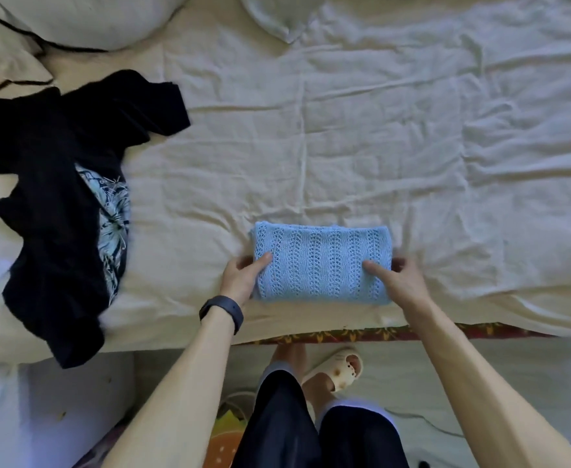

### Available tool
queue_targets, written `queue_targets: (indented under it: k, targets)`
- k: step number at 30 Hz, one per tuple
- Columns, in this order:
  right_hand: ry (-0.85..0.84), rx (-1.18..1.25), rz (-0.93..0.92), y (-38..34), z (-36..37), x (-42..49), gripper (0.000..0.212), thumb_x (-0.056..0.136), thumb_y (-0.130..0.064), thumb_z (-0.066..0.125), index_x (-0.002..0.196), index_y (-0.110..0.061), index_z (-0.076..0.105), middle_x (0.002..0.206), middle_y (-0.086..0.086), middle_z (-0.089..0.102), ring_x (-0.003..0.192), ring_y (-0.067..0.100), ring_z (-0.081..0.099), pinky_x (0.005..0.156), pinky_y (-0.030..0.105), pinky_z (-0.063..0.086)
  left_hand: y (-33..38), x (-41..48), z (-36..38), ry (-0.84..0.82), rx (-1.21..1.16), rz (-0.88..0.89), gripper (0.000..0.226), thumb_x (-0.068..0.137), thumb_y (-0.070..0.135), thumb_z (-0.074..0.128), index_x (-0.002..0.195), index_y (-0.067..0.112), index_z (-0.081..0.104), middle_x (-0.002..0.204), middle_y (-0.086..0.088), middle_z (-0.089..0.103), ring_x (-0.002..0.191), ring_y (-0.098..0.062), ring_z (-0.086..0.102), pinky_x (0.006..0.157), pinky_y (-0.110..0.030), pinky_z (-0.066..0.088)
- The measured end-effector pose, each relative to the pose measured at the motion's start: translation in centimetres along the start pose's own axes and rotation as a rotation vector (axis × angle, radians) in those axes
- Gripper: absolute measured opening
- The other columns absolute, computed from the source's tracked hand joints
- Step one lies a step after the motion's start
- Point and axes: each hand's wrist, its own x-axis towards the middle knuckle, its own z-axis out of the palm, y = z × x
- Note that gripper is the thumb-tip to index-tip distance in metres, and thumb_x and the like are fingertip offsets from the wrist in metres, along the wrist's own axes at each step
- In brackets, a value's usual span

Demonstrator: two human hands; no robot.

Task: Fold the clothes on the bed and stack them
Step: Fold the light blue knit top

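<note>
Cream bed (362, 136), folded blue knit (321, 265) gripped by left hand (242, 276), right hand (395, 280)

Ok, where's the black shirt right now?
In the head view the black shirt lies crumpled on the left of the bed, its lower end hanging over the near edge, well left of the folded blue sweater.

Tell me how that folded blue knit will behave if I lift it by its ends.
The knit is probably floppy: its open lacy stitches suggest the middle would sag between the left hand and right hand. It looks light for its bulk. The folded layers may slip apart, since only the hands at its ends hold them.
</note>
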Motion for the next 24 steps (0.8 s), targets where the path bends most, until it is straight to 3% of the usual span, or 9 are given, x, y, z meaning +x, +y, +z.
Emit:
queue_targets:
  k: [2, 4, 8, 10, 12, 16, 20, 24]
  targets:
    - [-0.061, -0.003, -0.019, -0.6, -0.6, 0.6, 0.035, 0.083, -0.042, 0.083, 0.106, -0.018, 0.073, 0.101, 0.001, 0.077, 0.088, 0.017, 0.075, 0.077, 0.041, 0.061, 0.8, 0.2, -0.8, -0.147, -0.118, -0.064, 0.039, 0.088, 0.030, 0.076, 0.120, 0.008, 0.068, 0.104, -0.006, 0.077, 0.086, -0.018, 0.075, 0.064, -0.028, 0.059]
    - [-0.096, -0.044, -0.031, -1.0, -1.1, 1.0, 0.034, 0.083, -0.044, 0.082, 0.104, -0.020, 0.071, 0.099, -0.001, 0.075, 0.086, 0.015, 0.073, 0.069, 0.032, 0.055, 1.1, 0.3, -1.2, -0.247, -0.141, -0.110, 0.041, 0.087, 0.031, 0.075, 0.121, 0.009, 0.067, 0.106, -0.005, 0.077, 0.088, -0.016, 0.075, 0.064, -0.027, 0.059]
    - [-0.136, 0.095, -0.021, -1.2, -1.7, 1.0, 0.023, 0.087, -0.035, 0.080, 0.103, -0.024, 0.068, 0.104, 0.000, 0.075, 0.081, 0.011, 0.075, 0.062, 0.026, 0.055, 1.4, 0.1, -1.3, -0.316, -0.138, -0.121, 0.055, 0.081, 0.038, 0.074, 0.127, 0.011, 0.065, 0.120, -0.007, 0.072, 0.108, -0.021, 0.070, 0.090, -0.036, 0.056]
    - [-0.148, 0.166, -0.029, -1.0, -1.9, 0.6, 0.029, 0.090, -0.027, 0.078, 0.113, -0.024, 0.061, 0.110, 0.004, 0.073, 0.085, 0.016, 0.076, 0.064, 0.030, 0.058, 1.7, -0.3, -1.0, -0.366, -0.170, -0.103, 0.057, 0.082, 0.033, 0.073, 0.133, 0.011, 0.061, 0.126, -0.010, 0.069, 0.118, -0.027, 0.065, 0.103, -0.046, 0.050]
    - [-0.169, 0.210, -0.026, -0.8, -2.2, 0.0, 0.041, 0.091, -0.022, 0.077, 0.127, -0.025, 0.056, 0.113, 0.007, 0.071, 0.084, 0.017, 0.076, 0.061, 0.031, 0.059, 1.8, -0.9, -0.8, -0.400, -0.209, -0.065, 0.056, 0.084, 0.026, 0.073, 0.137, 0.014, 0.057, 0.130, -0.012, 0.067, 0.120, -0.031, 0.063, 0.104, -0.052, 0.048]
    - [-0.149, 0.310, -0.042, -0.5, -3.7, -1.7, 0.044, 0.094, -0.019, 0.074, 0.134, -0.023, 0.055, 0.119, 0.004, 0.071, 0.091, 0.018, 0.076, 0.063, 0.034, 0.059, 3.3, -2.2, -0.3, -0.345, -0.149, 0.012, 0.058, 0.080, 0.026, 0.077, 0.134, 0.016, 0.057, 0.121, -0.011, 0.071, 0.111, -0.033, 0.068, 0.097, -0.056, 0.052]
    - [-0.024, 0.428, -0.130, -1.0, -7.3, -6.2, 0.040, 0.094, -0.018, 0.073, 0.131, -0.024, 0.059, 0.112, 0.005, 0.075, 0.093, 0.020, 0.076, 0.066, 0.035, 0.061, 6.6, -5.8, 1.5, -0.370, -0.037, 0.104, 0.046, 0.084, 0.024, 0.076, 0.127, 0.029, 0.061, 0.098, -0.001, 0.076, 0.081, -0.021, 0.070, 0.066, -0.037, 0.057]
    - [0.112, 0.513, -0.275, -2.5, -13.6, -13.2, 0.033, 0.093, -0.018, 0.073, 0.121, -0.031, 0.062, 0.105, 0.002, 0.077, 0.094, 0.021, 0.075, 0.079, 0.045, 0.060, 11.9, -12.2, 5.0, -0.456, -0.019, 0.268, 0.044, 0.086, 0.013, 0.074, 0.124, 0.031, 0.061, 0.095, -0.004, 0.076, 0.075, -0.021, 0.068, 0.063, -0.032, 0.055]
